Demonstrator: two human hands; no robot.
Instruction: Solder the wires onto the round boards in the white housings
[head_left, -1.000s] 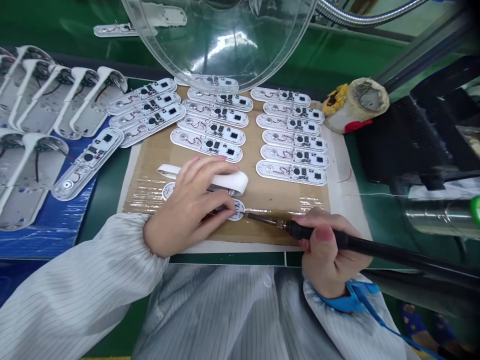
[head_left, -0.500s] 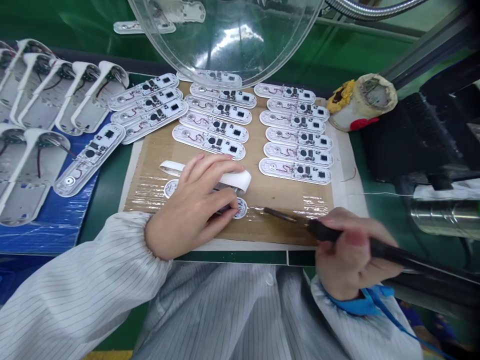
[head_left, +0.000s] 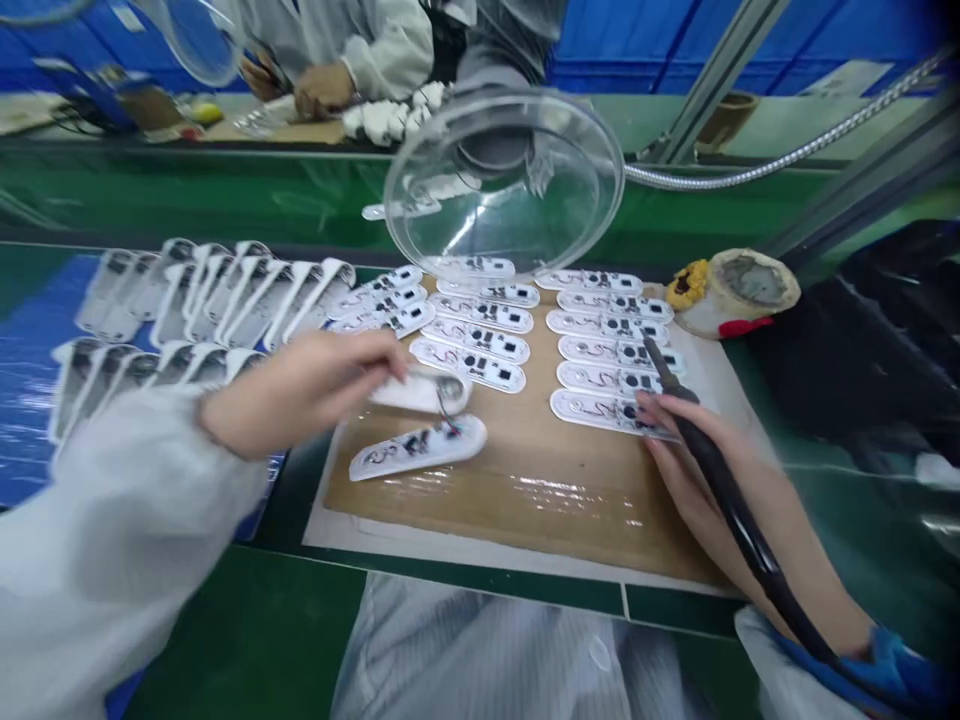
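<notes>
My left hand [head_left: 315,390] pinches the end of a white casing [head_left: 416,392] above the cardboard. Wires run from the casing's right end to a white board strip [head_left: 418,448] lying just in front of it. My right hand [head_left: 712,460] is wrapped round a black-handled soldering iron [head_left: 705,455], its tip pointing up and away. The fingers of that hand are over the near end of the right column of board strips [head_left: 600,378]. Another column of board strips [head_left: 480,338] lies in the middle, beyond the casing.
White casings [head_left: 247,300] stand in rows on blue sheeting [head_left: 30,400] at left. A clear round shield [head_left: 502,190] hangs over the back. At right are a round pot [head_left: 750,290] and black equipment [head_left: 862,320]. Across the bench, a person's hands [head_left: 322,90] work.
The view has tilted up. My left hand has moved left, and the casing and its board strip now lie open to view. The iron in my right hand has swung from pointing left to pointing up.
</notes>
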